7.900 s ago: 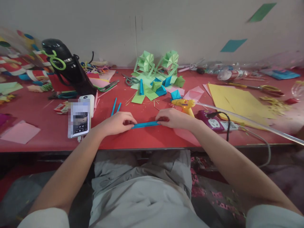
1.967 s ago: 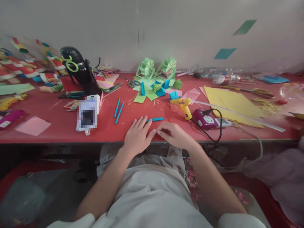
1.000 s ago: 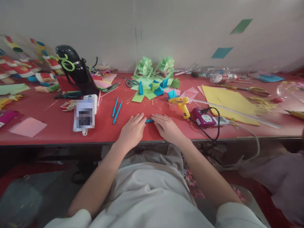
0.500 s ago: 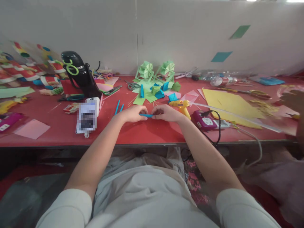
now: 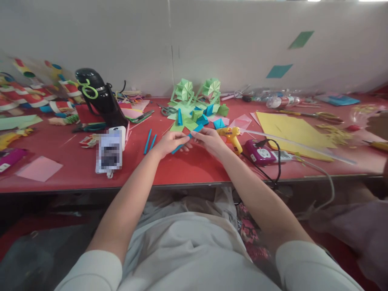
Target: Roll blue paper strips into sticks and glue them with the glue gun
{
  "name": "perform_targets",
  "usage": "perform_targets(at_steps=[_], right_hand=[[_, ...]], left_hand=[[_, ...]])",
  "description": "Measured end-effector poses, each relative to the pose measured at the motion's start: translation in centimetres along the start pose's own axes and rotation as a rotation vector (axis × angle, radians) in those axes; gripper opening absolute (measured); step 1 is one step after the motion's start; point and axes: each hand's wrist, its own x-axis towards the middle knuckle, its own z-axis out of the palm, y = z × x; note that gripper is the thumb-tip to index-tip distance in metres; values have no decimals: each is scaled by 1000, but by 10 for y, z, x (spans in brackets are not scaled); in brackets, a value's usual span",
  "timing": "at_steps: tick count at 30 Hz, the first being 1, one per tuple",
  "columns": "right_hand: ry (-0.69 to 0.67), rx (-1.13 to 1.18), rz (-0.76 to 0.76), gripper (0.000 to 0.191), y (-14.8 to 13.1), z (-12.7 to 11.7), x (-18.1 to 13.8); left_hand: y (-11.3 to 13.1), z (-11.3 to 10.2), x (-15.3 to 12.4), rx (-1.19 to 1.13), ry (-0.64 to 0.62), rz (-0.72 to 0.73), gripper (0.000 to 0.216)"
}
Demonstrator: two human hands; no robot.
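The red table (image 5: 212, 173) is crowded w/ craft stuff, and the work is held lifted just above its middle, in front of the green paper pile (image 5: 194, 103). A blue paper roll (image 5: 185, 141) is held tilted, low end toward the left hand (image 5: 169, 142), high end toward the right hand (image 5: 209, 140). Both hands are closed on it: left fingers are wrapped round the lower part, right fingertips pinch the upper part. The roll's far tip pokes out past the fingers, approx. over the green pile's near edge.

For the step to go well, the roll should prob. be kept tight by steady pinch pressure at both ends, w/ the twist fed evenly so no end flares; the loose edge is best kept under a thumb. The yellow glue gun (image 5: 230, 135) lies just beside the right hand, its cord (image 5: 273, 161) running to the purple socket block (image 5: 257, 148), so elbows should be kept clear. Two more blue rolls (image 5: 149, 141) lie just left; the phone (image 5: 109, 152) sits further left.

Vs. 0.5 s ago: the roll was held level, close to the table; now it is raised and slanted. Vs. 1 s ago: both palms were pressed flat over it on the table.
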Motion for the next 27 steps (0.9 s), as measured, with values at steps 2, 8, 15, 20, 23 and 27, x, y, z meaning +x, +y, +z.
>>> perform_targets(at_steps=[2, 8, 15, 20, 23, 27], right_hand=[[-14, -6, 7, 46, -1, 1, -1], [6, 8, -28, 45, 2, 1, -1], [14, -33, -96, 46, 5, -3, 2], [17, -34, -90, 46, 3, -2, 0], [35, -16, -94, 46, 2, -1, 0], [37, -10, -118, 46, 3, -2, 1]], left_hand=[[-1, 0, 0, -5, 29, 10, 25], [-3, 3, 1, 15, 70, 17, 22], [-2, 2, -2, 51, 68, 45, 35], [-5, 1, 0, 37, 54, 63, 33], [-4, 1, 0, 30, 56, 57, 32], [-2, 1, -1, 22, 48, 36, 31]])
